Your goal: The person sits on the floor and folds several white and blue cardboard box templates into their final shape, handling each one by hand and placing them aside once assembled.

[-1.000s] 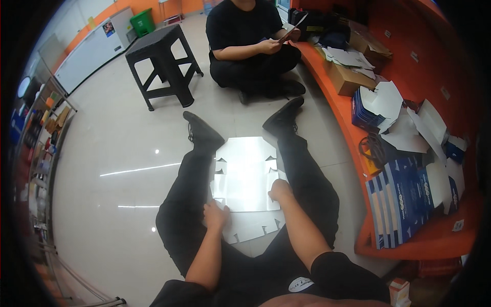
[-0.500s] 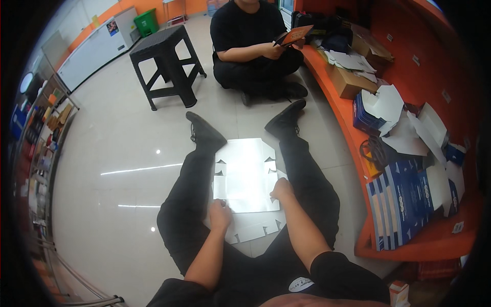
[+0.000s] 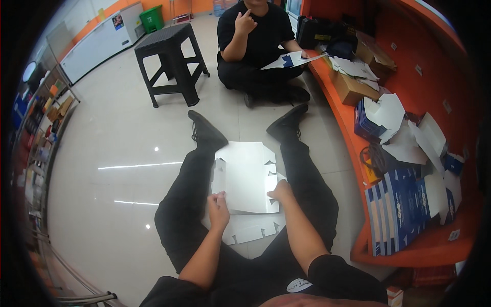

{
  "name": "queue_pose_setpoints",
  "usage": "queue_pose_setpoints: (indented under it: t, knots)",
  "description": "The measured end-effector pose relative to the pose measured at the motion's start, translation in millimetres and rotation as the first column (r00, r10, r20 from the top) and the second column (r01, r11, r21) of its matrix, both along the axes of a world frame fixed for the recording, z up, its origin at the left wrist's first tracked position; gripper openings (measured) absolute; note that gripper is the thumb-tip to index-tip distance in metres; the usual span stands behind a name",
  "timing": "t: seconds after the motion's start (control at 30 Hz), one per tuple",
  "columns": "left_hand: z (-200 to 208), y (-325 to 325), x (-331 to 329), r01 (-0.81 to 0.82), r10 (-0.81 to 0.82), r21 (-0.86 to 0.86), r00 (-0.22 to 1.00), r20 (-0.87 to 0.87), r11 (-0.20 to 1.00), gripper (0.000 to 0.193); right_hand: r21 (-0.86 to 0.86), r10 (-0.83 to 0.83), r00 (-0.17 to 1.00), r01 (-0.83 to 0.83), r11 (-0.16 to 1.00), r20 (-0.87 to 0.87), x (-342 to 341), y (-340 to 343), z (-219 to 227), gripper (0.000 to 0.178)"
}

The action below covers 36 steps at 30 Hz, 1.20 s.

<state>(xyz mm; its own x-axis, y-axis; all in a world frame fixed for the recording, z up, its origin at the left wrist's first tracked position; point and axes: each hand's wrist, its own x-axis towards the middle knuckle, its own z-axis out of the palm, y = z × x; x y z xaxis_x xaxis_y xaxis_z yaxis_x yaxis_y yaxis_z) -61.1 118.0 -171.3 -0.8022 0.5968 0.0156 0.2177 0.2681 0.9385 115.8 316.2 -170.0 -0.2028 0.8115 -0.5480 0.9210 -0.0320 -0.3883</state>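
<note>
Between my outstretched legs lies a white flat cardboard box blank [image 3: 246, 179] with notched side flaps. Its left flap [image 3: 219, 175] is lifted and folded up, pinched near the lower corner by my left hand [image 3: 218, 211]. My right hand [image 3: 281, 192] is closed on the right edge of the same blank, thumb over the flap. A second white blank [image 3: 250, 228] shows under it, nearer to me, with its notched edge visible. The rest of that lower sheet is hidden.
Across from me a person [image 3: 261, 56] sits cross-legged with a printed card sheet. A black stool [image 3: 169, 61] stands at the far left. The orange shelf [image 3: 340, 138] at right bears blue folded boxes [image 3: 404, 204] and brown cartons [image 3: 350, 87]. A rack [image 3: 38, 143] is at left.
My left hand has risen slightly, bringing the left flap up from flat. The person opposite has lowered their card sheet and raised one hand.
</note>
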Motion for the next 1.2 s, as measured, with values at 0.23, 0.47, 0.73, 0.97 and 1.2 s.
queue_pose_setpoints:
  t: [0.23,0.47,0.73,0.97,1.2]
  knots:
    - [-1,-2,7,-0.036,0.029,0.040,0.985,0.169,0.999,0.042,0.035,0.011,1.000,-0.011,0.999,0.005,0,1,1,0.079]
    - [14,-6,2,0.026,-0.214,0.267,0.677,0.705,0.963,0.063,0.066,0.052,0.994,-0.046,0.997,-0.096,14,9,27,0.062]
    - [16,-11,0,0.360,-0.353,0.007,0.910,0.218,0.933,0.074,0.205,0.069,0.768,0.082,0.975,-0.637,19,7,57,0.032]
    - [3,-11,3,0.326,-0.324,0.066,0.945,-0.043,0.943,0.079,-0.488,-0.467,0.445,0.075,0.870,-0.764,8,5,54,0.048]
    - [9,-6,9,0.327,-0.315,0.113,0.942,-0.114,0.938,0.075,-0.520,-0.409,0.419,-0.191,0.833,-0.810,21,16,33,0.050]
